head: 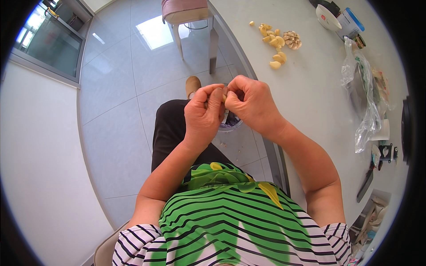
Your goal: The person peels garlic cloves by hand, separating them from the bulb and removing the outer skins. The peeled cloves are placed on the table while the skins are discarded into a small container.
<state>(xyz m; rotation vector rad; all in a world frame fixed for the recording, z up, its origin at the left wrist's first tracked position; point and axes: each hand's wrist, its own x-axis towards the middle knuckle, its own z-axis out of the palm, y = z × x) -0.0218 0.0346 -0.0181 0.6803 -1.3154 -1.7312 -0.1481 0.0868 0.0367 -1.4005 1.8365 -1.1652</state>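
A garlic clove (224, 98), mostly hidden by fingers, is pinched between my two hands above a waste bin. My left hand (207, 113) holds it from the left with thumb and fingers. From the right, the thumb and forefinger of my right hand (253, 103) meet at the same clove. Below them the round bin (235, 125) shows dark and purplish contents, partly covered by my hands. On the table lie several pale peeled garlic cloves (275, 40) in a loose group. A garlic bulb (292, 40) with its cloves fanned out sits beside them.
The white table (309, 99) runs along my right; its edge passes under my right forearm. Along its far side are a bowl (327, 18), a blue-lidded tub (351, 23), clear plastic bags (362, 99) and a knife (365, 186). A chair (185, 15) stands ahead on the tiled floor (113, 133).
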